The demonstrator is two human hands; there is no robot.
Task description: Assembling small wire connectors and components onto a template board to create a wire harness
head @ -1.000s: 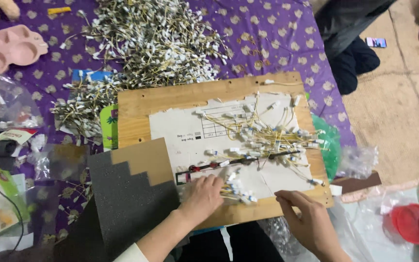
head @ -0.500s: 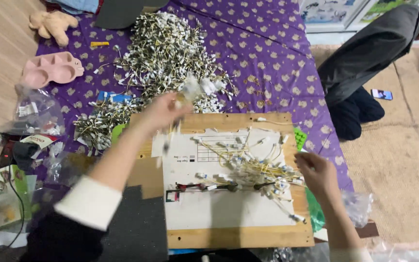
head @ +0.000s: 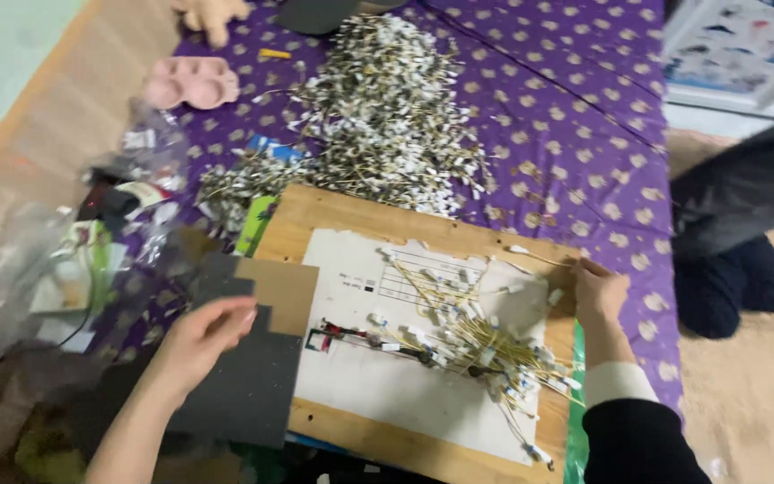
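Purple patterned cloth (head: 584,134) carries a wooden board (head: 351,215). Nearest, the left hand (head: 203,336) hovers loosely open over dark sheets (head: 244,394) (holding nothing). The right hand (head: 597,291) pinches a thin stick (head: 539,257) at the board's far-right edge, wired sticks (head: 477,345) beside it. Farther off lies the big pile (head: 387,116).

Home floor: purple cloth (head: 584,116), soft toy (head: 212,13).
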